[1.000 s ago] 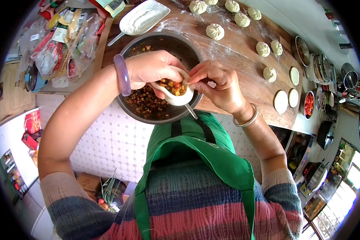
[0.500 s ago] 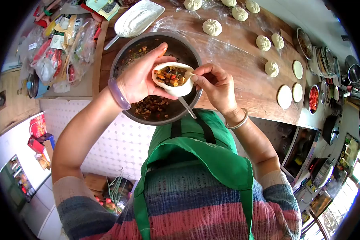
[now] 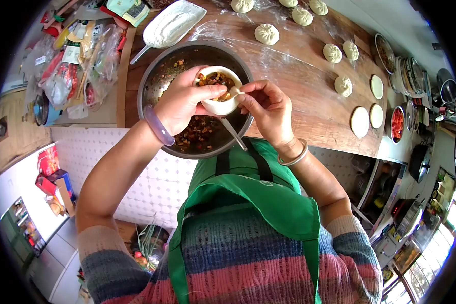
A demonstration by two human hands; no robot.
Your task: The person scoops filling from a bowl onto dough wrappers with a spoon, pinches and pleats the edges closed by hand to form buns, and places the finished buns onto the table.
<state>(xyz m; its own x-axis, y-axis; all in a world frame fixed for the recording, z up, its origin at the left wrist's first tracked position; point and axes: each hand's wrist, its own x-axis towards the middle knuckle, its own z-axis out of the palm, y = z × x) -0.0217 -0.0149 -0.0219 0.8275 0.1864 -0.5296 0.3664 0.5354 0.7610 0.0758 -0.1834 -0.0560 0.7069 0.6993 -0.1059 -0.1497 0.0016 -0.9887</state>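
Note:
My left hand (image 3: 184, 98) cups a bun (image 3: 222, 107) of white dough, its thumb pressing on the chopped, dark and orange filling (image 3: 214, 80) inside. With thumb and fingertips, my right hand (image 3: 268, 105) pinches a gathered fold at the bun's right edge. The top of the bun is open. Below both hands is a large metal bowl (image 3: 145, 96) with more chopped filling (image 3: 200, 133) in it. A metal spoon handle (image 3: 234, 134) leans over the bowl's near rim.
Several pleated buns (image 3: 267, 34) sit on the floured wooden table (image 3: 294, 76). Flat dough rounds (image 3: 360, 121) lie at the right, near a bowl of red pieces (image 3: 397, 121). A flour scoop (image 3: 173, 24) rests behind the metal bowl; plastic bags (image 3: 61, 71) are piled at left.
My left thumb has come down from being raised away to press on the filling. The bun has turned and tilted slightly in my hand, while my right fingers keep pinching its edge.

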